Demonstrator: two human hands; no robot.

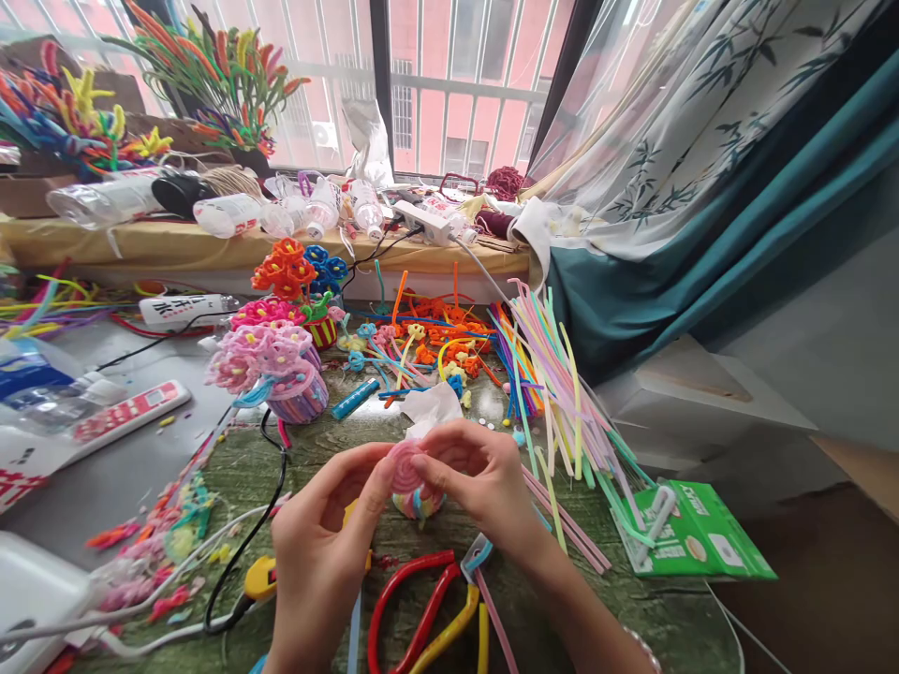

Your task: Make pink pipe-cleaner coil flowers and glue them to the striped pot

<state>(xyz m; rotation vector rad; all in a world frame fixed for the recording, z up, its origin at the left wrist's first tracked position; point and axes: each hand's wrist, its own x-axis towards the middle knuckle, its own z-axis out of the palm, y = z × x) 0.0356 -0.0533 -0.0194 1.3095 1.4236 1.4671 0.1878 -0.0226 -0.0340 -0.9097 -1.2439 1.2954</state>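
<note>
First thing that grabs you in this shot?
The left hand and right hand at bottom centre, pinching a pink coiled pipe cleaner over a striped pipe-cleaner piece. Beyond them, pink pipe-cleaner flowers rise left of centre, and a heap of pastel pipe cleaners fans out on the right.

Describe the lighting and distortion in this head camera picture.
In the head view, daylight from the window is bright and washed out, the wide lens bows the scene's edges, the left hand, right hand and pink pipe-cleaner coil look fairly sharp, and shadows on the green tabletop are faint.
</note>
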